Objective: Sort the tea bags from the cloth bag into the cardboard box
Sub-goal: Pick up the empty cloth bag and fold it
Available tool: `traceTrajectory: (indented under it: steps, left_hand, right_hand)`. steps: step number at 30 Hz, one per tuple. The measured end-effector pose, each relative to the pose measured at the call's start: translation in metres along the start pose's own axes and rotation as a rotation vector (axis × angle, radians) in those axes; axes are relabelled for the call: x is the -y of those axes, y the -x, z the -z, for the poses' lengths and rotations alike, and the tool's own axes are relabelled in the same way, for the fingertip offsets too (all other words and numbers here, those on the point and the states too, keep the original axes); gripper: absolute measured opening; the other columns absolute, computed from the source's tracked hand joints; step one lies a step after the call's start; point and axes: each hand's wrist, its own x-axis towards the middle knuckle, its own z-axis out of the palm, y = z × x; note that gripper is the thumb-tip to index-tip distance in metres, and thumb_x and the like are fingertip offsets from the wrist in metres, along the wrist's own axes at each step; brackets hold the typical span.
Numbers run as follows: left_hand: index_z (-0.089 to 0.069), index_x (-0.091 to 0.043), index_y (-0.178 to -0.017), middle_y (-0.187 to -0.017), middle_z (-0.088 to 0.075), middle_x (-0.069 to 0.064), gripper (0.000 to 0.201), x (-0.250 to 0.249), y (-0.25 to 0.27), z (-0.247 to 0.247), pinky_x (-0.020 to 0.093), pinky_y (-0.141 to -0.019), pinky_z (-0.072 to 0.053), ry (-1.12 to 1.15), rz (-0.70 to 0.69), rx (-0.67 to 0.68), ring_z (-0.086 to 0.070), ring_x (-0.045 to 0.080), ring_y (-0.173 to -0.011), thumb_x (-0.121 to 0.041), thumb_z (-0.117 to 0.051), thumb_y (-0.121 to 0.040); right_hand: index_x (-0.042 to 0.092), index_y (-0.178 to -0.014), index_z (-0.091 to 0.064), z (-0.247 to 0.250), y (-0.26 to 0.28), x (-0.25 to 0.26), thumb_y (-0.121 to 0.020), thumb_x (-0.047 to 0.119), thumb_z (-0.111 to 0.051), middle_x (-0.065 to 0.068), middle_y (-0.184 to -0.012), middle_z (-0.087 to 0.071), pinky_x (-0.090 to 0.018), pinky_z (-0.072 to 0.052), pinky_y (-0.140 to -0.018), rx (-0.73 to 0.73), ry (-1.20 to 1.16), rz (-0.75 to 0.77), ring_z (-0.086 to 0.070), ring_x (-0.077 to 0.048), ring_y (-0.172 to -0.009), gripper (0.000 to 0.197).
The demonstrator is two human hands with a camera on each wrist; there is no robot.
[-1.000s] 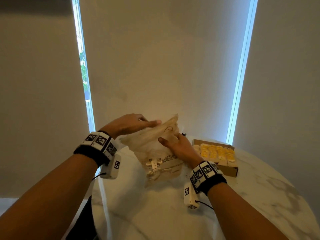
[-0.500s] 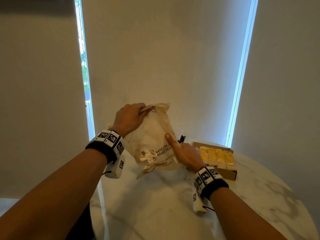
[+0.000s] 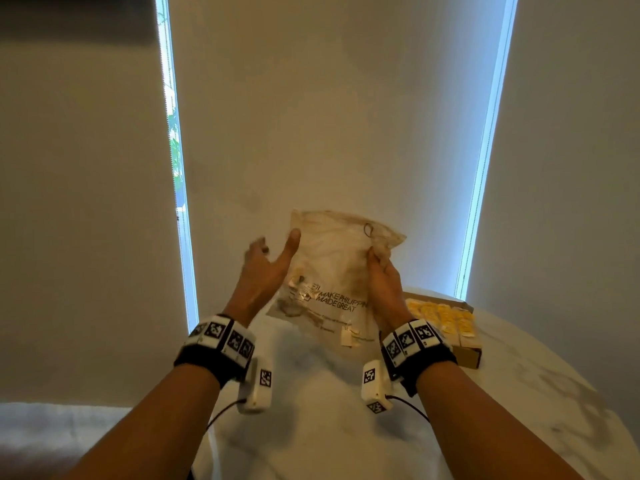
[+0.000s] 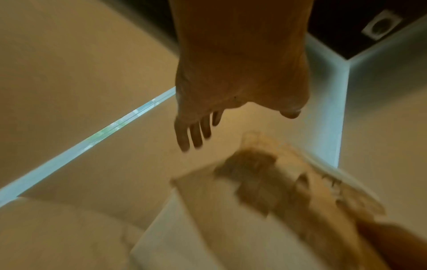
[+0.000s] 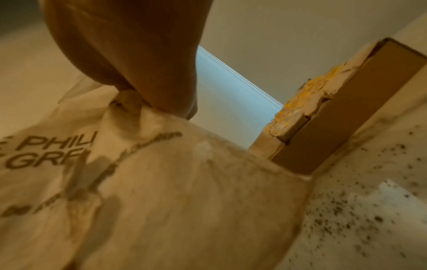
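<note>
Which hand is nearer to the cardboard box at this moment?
The right hand. It grips the cloth bag by its right edge, just left of the cardboard box. The left hand is open beyond the bag's far side.

There is 1 cloth bag (image 3: 332, 271) at 12 o'clock above the marble table (image 3: 519, 410), and 1 cardboard box (image 3: 467, 355) at 2 o'clock on it; of tables there is 1. The yellow tea bags (image 3: 440, 317) in the box stand in about 4 rows, too blurred to count singly, and roughly 2 small paper tags (image 3: 346, 336) show through the bag's lower cloth. 2 hands are in view, the left hand (image 3: 263, 268) at 11 o'clock and the right hand (image 3: 384, 282) at 1 o'clock, along with 2 bright window strips (image 3: 176, 168).
</note>
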Motion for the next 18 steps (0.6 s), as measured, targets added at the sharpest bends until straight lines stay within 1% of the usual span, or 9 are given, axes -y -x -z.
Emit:
traceTrajectory:
  steps: [2, 4, 8, 10, 11, 13, 15, 16, 18]
  left_hand:
    - [-0.066, -0.006, -0.128, -0.119, -0.076, 0.014, 0.091, 0.009, 0.012, -0.010, 0.052, -0.104, -0.056, 0.052, 0.057, 0.167, -0.074, 0.029, -0.108, -0.086, -0.046, -0.090]
    - [-0.076, -0.017, -0.103, -0.091, -0.081, -0.001, 0.066, 0.017, 0.018, -0.016, 0.047, -0.092, -0.062, 0.062, 0.014, 0.192, -0.079, 0.016, -0.085, -0.077, -0.051, -0.094]
    - [-0.072, -0.027, -0.100, -0.091, -0.078, -0.005, 0.045, 0.036, 0.009, -0.019, 0.041, -0.086, -0.061, 0.000, -0.114, 0.027, -0.074, 0.013, -0.086, -0.067, -0.052, -0.101]
    - [-0.068, -0.028, -0.102, -0.093, -0.075, -0.004, 0.038, 0.044, 0.002, -0.017, 0.039, -0.086, -0.057, -0.014, -0.154, -0.026, -0.071, 0.016, -0.090, -0.059, -0.048, -0.106]
    - [-0.066, -0.030, -0.105, -0.096, -0.074, -0.005, 0.034, 0.047, 0.000, -0.015, 0.039, -0.087, -0.056, -0.006, -0.156, -0.032, -0.071, 0.016, -0.093, -0.056, -0.046, -0.108]
    - [-0.064, -0.034, -0.112, -0.101, -0.075, -0.006, 0.026, 0.046, -0.001, -0.008, 0.040, -0.088, -0.058, 0.065, -0.127, 0.010, -0.073, 0.017, -0.096, -0.051, -0.044, -0.110]
    - [-0.059, -0.036, -0.127, -0.109, -0.077, -0.005, 0.021, 0.044, -0.001, 0.002, 0.038, -0.087, -0.060, 0.174, -0.091, 0.127, -0.075, 0.017, -0.099, -0.042, -0.048, -0.111]
    - [-0.057, -0.034, -0.135, -0.113, -0.077, -0.003, 0.025, 0.043, 0.000, 0.006, 0.039, -0.088, -0.061, 0.235, -0.073, 0.205, -0.076, 0.019, -0.101, -0.037, -0.051, -0.110]
    - [-0.063, -0.027, -0.137, -0.119, -0.077, 0.001, 0.029, 0.044, 0.000, 0.013, 0.043, -0.091, -0.061, 0.311, -0.030, 0.347, -0.075, 0.024, -0.108, -0.030, -0.057, -0.108]
  right_hand:
    - [0.030, -0.132, -0.066, -0.006, 0.003, 0.000, -0.105, 0.062, -0.049, 0.003, -0.125, -0.073, -0.047, -0.061, -0.100, 0.001, 0.011, -0.008, -0.071, -0.019, -0.113, 0.045]
    - [0.030, -0.135, -0.064, -0.009, 0.004, 0.002, -0.108, 0.059, -0.043, 0.009, -0.120, -0.071, -0.043, -0.060, -0.099, -0.033, 0.093, 0.049, -0.068, -0.013, -0.109, 0.045]
    - [0.038, -0.114, -0.066, -0.001, 0.000, 0.004, -0.108, 0.061, -0.043, 0.008, -0.113, -0.073, -0.045, -0.060, -0.096, -0.084, 0.195, 0.095, -0.071, -0.014, -0.104, 0.033]
    - [0.037, -0.125, -0.062, 0.006, 0.000, 0.001, -0.103, 0.061, -0.058, 0.003, -0.125, -0.073, -0.048, -0.061, -0.098, 0.053, 0.116, -0.010, -0.073, -0.020, -0.111, 0.033]
    - [0.032, -0.133, -0.058, 0.009, 0.002, -0.001, -0.098, 0.056, -0.069, -0.001, -0.129, -0.073, -0.050, -0.062, -0.097, 0.153, 0.050, -0.094, -0.074, -0.022, -0.112, 0.045]
    - [0.028, -0.142, -0.049, 0.016, 0.007, -0.002, -0.092, 0.040, -0.082, -0.004, -0.128, -0.074, -0.051, -0.065, -0.090, 0.301, 0.073, -0.206, -0.077, -0.025, -0.109, 0.061]
    - [0.032, -0.138, -0.050, 0.023, 0.011, -0.005, -0.097, 0.023, -0.077, -0.006, -0.120, -0.077, -0.044, -0.067, -0.079, 0.365, 0.184, -0.220, -0.079, -0.023, -0.100, 0.049]
    - [0.030, -0.138, -0.052, 0.027, 0.011, -0.008, -0.101, 0.019, -0.072, -0.009, -0.119, -0.078, -0.045, -0.067, -0.079, 0.351, 0.192, -0.225, -0.079, -0.024, -0.099, 0.043]
    - [0.023, -0.142, -0.055, 0.031, 0.007, -0.012, -0.105, 0.016, -0.066, -0.017, -0.122, -0.075, -0.056, -0.063, -0.092, 0.275, 0.149, -0.277, -0.077, -0.033, -0.106, 0.039]
